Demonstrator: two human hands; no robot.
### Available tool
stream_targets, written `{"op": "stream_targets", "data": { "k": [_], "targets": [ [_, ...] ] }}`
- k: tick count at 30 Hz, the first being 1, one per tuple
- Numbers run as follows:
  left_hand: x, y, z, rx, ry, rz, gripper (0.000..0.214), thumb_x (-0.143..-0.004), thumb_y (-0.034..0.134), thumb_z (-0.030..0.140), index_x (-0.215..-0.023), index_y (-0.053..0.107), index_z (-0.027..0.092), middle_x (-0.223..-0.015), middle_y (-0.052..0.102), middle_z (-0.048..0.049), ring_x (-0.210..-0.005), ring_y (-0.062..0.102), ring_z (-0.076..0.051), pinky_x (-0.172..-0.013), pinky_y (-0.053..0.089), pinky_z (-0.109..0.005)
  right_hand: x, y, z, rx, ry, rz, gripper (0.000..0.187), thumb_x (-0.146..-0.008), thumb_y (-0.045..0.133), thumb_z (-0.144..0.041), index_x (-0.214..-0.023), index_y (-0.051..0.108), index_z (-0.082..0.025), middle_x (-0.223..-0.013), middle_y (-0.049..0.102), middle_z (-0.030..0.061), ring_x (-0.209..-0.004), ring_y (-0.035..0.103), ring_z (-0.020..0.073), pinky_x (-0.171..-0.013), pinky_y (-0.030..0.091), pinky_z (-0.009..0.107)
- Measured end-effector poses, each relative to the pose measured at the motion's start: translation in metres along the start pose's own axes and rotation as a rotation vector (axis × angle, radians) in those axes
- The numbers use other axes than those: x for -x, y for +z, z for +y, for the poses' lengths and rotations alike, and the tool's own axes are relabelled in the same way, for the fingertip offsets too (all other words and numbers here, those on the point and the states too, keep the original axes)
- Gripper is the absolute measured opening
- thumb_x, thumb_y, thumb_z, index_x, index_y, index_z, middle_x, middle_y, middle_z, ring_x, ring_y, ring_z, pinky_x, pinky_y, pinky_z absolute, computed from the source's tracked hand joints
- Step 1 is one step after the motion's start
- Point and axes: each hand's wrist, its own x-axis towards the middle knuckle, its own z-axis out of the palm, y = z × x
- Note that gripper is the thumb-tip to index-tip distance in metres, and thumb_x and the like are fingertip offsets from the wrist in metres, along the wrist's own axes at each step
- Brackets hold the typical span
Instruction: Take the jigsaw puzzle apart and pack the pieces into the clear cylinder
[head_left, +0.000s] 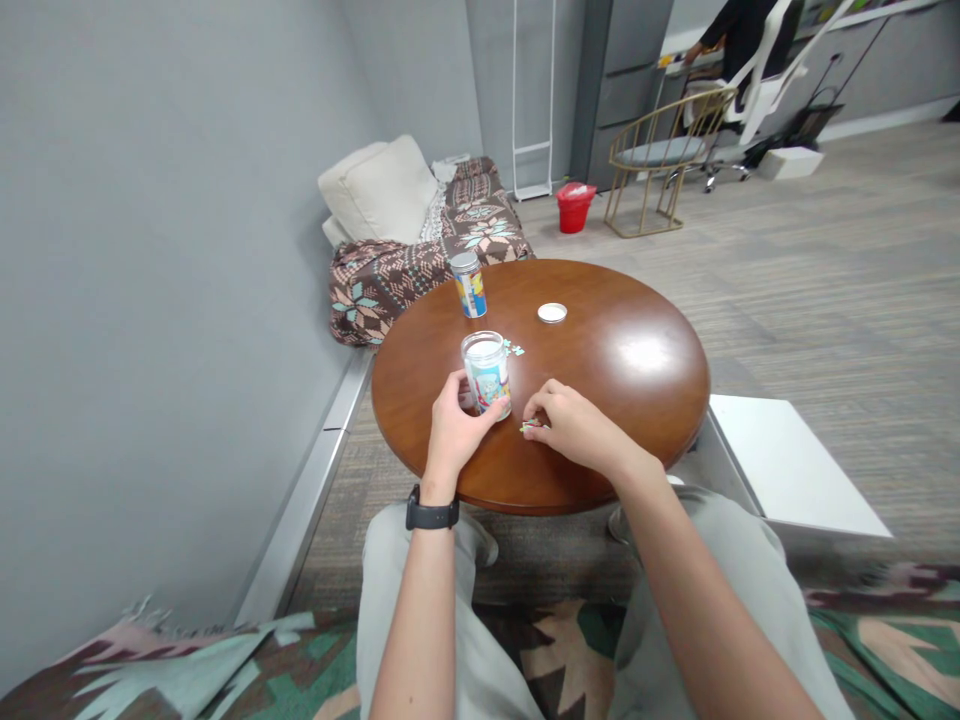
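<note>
A round brown wooden table [622,400] stands in front of me. My left hand [456,428], with a black watch on the wrist, is wrapped round the base of an open clear jar [486,370] with a colourful label. My right hand [570,422] rests on the tabletop just right of the jar, its fingers pinched on small flat coloured pieces [529,427]. A few more small pieces [514,348] lie behind the jar. The jar's white lid [552,312] lies flat farther back. A second, closed jar [469,284] with a blue and yellow label stands at the far left.
A grey wall runs along the left. A patterned couch with cream cushions [420,230] sits behind the table. A white low stand [787,460] is at the right. A red bucket [575,206], a gold chair [660,150] and a person at a desk are at the back.
</note>
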Motion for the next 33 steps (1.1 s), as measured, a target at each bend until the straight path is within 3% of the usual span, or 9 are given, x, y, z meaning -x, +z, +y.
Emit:
{"op": "stream_targets", "data": {
  "k": [5,10,20,33],
  "targets": [
    [-0.0006,0.0002,-0.0014,-0.004,0.013,-0.022,0.041,-0.072,0.077,0.036,-0.104,0.058,0.019,-0.103,0.072,-0.0065,-0.091,0.069,-0.019,-0.087,0.054,-0.034,-0.0012,-0.0014,0.0001,-0.033,-0.007,0.012,0.010,-0.079,0.067,-0.007,-0.077,0.068,-0.017,-0.088,0.062,0.0039,-0.082,0.061,0.0162,-0.081,0.047,0.027],
    [-0.0003,-0.0002,-0.0002,-0.028,0.005,-0.025,0.042,-0.071,0.078,0.036,-0.104,0.058,0.019,-0.101,0.072,-0.0059,-0.090,0.069,-0.019,-0.086,0.054,-0.034,-0.0005,-0.0030,-0.0031,-0.008,0.008,0.016,0.013,-0.081,0.063,-0.007,-0.081,0.069,-0.018,-0.087,0.067,0.0055,-0.080,0.063,0.0166,-0.078,0.046,0.026],
    [0.0000,-0.0005,0.0010,-0.027,0.013,-0.037,0.043,-0.071,0.078,0.036,-0.106,0.058,0.019,-0.103,0.071,-0.0060,-0.092,0.068,-0.020,-0.087,0.054,-0.034,-0.0007,-0.0074,-0.0041,-0.021,0.122,-0.029,0.006,-0.077,0.071,-0.014,-0.075,0.068,-0.018,-0.086,0.070,0.0074,-0.082,0.064,0.0190,-0.076,0.046,0.026],
    [-0.0001,-0.0011,0.0007,-0.046,0.030,-0.041,0.044,-0.072,0.077,0.035,-0.107,0.058,0.019,-0.103,0.071,-0.0060,-0.092,0.068,-0.019,-0.086,0.054,-0.034,-0.0024,-0.0048,0.0001,-0.077,0.028,-0.008,0.014,-0.076,0.066,-0.006,-0.081,0.065,-0.018,-0.083,0.069,0.0034,-0.078,0.062,0.0156,-0.072,0.042,0.022]
  ]
}}
